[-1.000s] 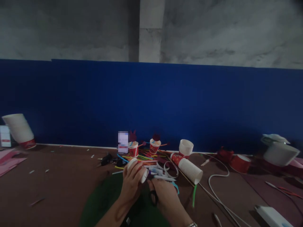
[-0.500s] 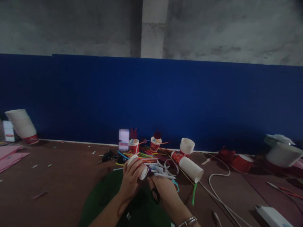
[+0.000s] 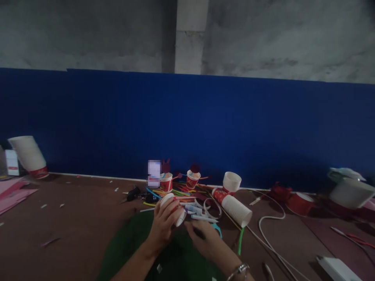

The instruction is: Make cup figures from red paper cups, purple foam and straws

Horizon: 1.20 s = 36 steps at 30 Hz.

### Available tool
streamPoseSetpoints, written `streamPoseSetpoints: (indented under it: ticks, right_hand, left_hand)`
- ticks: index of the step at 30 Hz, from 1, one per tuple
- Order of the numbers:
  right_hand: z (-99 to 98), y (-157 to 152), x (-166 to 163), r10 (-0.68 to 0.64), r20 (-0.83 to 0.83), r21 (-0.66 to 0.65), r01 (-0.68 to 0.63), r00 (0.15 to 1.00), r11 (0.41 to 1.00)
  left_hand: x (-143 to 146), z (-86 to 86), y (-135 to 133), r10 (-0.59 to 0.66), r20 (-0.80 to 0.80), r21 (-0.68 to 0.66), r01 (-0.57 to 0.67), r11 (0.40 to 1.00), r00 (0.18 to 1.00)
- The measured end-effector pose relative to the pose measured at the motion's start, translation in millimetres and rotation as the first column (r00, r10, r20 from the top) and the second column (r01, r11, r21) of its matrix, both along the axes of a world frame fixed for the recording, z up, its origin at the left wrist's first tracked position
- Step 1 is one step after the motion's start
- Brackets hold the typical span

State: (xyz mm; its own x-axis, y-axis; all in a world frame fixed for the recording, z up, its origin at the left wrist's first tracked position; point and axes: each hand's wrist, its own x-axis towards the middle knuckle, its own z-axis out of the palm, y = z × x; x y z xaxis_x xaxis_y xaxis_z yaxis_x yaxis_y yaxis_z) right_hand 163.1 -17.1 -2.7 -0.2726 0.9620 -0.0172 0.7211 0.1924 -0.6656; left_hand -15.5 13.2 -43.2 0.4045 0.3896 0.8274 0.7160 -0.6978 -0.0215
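Note:
My left hand [image 3: 166, 219] is wrapped round a small red and white paper cup [image 3: 181, 218], tilted on its side. One white end of the cup faces right, with a thin dark line across it. Close beside that end is my right hand [image 3: 203, 236], its fingers closed round scissors [image 3: 199, 233], of which only a dark handle part shows; the blades are hidden. Beyond both hands lie several markers [image 3: 195, 209], a clear tape ring [image 3: 212, 208] and a heap of coloured pipe cleaners [image 3: 181, 191].
Two decorated paper cups [image 3: 192, 179] stand by the blue partition [image 3: 187, 125], near a phone [image 3: 154, 173]. A stack of paper cups [image 3: 237, 210] lies to the right, with a white cable [image 3: 265, 230] beyond. Pink paper [image 3: 14, 191] sits at the far left.
My right hand has shifted slightly right and turned, and the black handle loop is now less visible. The cup in my left hand has tilted slightly, its end moving right.

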Motion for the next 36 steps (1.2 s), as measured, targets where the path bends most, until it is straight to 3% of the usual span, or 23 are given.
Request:
streamPoseSetpoints:
  ticks: [2,3,5,7,9,11,13,14,16,18,20,22,23,25,27,30,32,34,36]
  right_hand:
    - [3.7,-4.8,-1.2,-0.063,0.211,0.244,0.01,0.976,0.97]
    - [5.3,-6.4,-2.0,-0.08,0.243,0.276,0.01,0.967,0.961]
    - [6.9,-7.4,-3.3,-0.043,0.105,0.144,0.028,0.993,0.989]
    - [5.8,-4.7,-3.4,0.003,-0.131,-0.114,-0.018,0.991,0.993]
    - [2.2,1.7,-1.6,0.003,-0.349,-0.387,-0.147,0.937,0.91]
    - [-2.3,9.5,0.9,-0.052,-0.546,-0.553,-0.313,0.836,0.772]
    - [-6.6,16.0,2.4,-0.141,-0.685,-0.608,-0.455,0.714,0.65]
    - [-8.5,17.9,2.4,-0.166,-0.711,-0.609,-0.48,0.684,0.631]
    - [-11.5,18.6,0.6,-0.167,-0.695,-0.617,-0.462,0.699,0.637]
    - [-13.2,15.8,-1.8,-0.13,-0.601,-0.609,-0.346,0.789,0.714]
    - [-12.5,11.0,-3.0,-0.071,-0.429,-0.502,-0.173,0.901,0.847]
    - [-9.1,5.9,-2.7,0.0,-0.192,-0.201,-0.04,0.981,0.979]
    - [-6.5,3.6,-2.4,0.016,-0.043,-0.02,-0.017,0.999,1.0]
    - [-0.5,-0.2,-2.1,-0.013,0.231,0.245,-0.045,0.973,0.968]
    - [4.2,-2.9,-2.7,-0.074,0.378,0.333,-0.06,0.923,0.941]
    - [5.1,-4.1,-4.7,-0.091,0.31,0.345,-0.022,0.946,0.939]
    - [2.0,-2.3,-5.8,-0.046,0.118,0.192,0.022,0.992,0.981]
    - [-2.0,1.7,-6.2,-0.04,-0.143,-0.159,0.017,0.989,0.987]
    - [-5.3,7.0,-5.6,-0.1,-0.356,-0.494,-0.096,0.929,0.864]
  left_hand:
    - [1.0,0.1,-0.3,0.026,0.003,-0.013,-0.026,1.0,1.0]
    - [1.6,0.2,-0.6,0.04,0.013,-0.015,-0.04,0.999,0.999]
    - [2.3,0.3,-1.6,0.058,0.027,-0.019,-0.057,0.998,0.998]
    - [2.0,0.1,-2.6,0.053,0.027,-0.016,-0.053,0.998,0.998]
    - [0.8,-0.2,-3.5,0.038,0.032,-0.009,-0.038,0.999,0.999]
    - [-0.9,-0.4,-3.9,0.011,0.039,0.0,-0.011,1.0,0.999]
    - [-2.5,-0.8,-3.9,-0.016,0.045,0.012,0.015,1.0,0.999]
    - [-3.1,-1.0,-3.8,-0.027,0.044,0.017,0.026,1.0,0.999]
    - [-3.5,-1.8,-3.4,-0.022,0.058,0.027,0.02,0.999,0.998]
    - [-2.9,-2.5,-3.0,0.0,0.064,0.026,-0.002,1.0,0.998]
    - [-1.4,-2.6,-2.8,0.014,0.047,0.02,-0.015,1.0,0.999]
    - [0.3,-1.7,-2.9,0.016,0.028,0.019,-0.017,1.0,0.999]
    - [1.1,-0.9,-2.9,0.017,0.026,0.021,-0.017,1.0,1.0]
    - [2.0,0.7,-2.9,0.026,0.045,0.033,-0.027,0.999,0.999]
    - [2.0,1.5,-2.7,0.031,0.06,0.038,-0.033,0.999,0.998]
    - [1.0,1.0,-2.2,0.028,0.04,0.026,-0.029,0.999,0.999]
    - [1.1,0.4,-2.6,0.02,0.025,0.026,-0.021,0.999,0.999]
    - [2.5,0.8,-3.8,0.017,0.049,0.042,-0.019,0.999,0.999]
    - [4.3,2.0,-5.6,0.015,0.08,0.055,-0.02,0.998,0.997]
